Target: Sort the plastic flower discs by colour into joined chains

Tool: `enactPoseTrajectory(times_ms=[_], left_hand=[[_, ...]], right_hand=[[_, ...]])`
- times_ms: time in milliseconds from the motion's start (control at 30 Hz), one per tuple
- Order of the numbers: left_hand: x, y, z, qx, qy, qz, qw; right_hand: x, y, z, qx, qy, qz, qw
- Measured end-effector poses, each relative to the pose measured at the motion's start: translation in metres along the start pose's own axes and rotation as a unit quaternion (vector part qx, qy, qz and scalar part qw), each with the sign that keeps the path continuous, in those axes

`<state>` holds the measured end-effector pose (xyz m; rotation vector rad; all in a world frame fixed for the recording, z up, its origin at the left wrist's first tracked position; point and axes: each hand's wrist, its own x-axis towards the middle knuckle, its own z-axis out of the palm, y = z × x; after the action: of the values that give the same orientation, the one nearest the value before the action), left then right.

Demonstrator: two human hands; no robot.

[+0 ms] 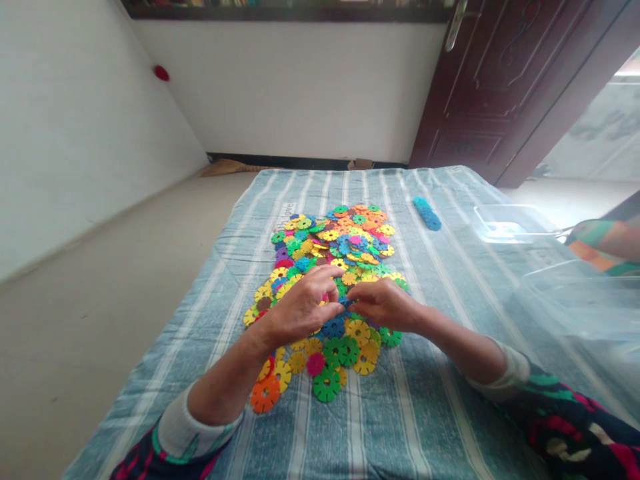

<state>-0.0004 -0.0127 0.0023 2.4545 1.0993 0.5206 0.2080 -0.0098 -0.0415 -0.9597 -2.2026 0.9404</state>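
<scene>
A heap of colourful notched plastic discs [327, 350] is spread over the middle of the table, in yellow, green, blue, orange and pink. My two hands are close together above its near half. My right hand [385, 305] has its thumb and fingertips pinched at a small blue disc [345, 303], which is partly hidden. Facing it, my left hand [307, 301] keeps its thumb and index finger apart, the thumb tip close beside that blue piece. Whether the left thumb touches the piece is hard to see. A short blue row of discs [427, 213] lies to the right, beyond the heap.
A striped blue-grey cloth [200, 373] covers the table. Clear plastic containers [575, 293] stand along its right side, near some orange and green checked fabric [595, 241]. Behind are a white wall [300, 87] and a dark red door [485, 87].
</scene>
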Motion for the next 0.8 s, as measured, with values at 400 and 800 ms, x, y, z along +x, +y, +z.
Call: enactPoseTrajectory(times_ms=[400, 800], left_hand=[[0.000, -0.002, 0.006, 0.163, -0.107, -0.029, 0.980], [-0.001, -0.004, 0.013, 0.165, -0.138, -0.068, 0.974]], right_hand=[[0.004, 0.065, -0.105, 0.111, 0.238, 0.176, 0.949], [-0.010, 0.148, -0.163, 0.058, 0.424, 0.346, 0.835]])
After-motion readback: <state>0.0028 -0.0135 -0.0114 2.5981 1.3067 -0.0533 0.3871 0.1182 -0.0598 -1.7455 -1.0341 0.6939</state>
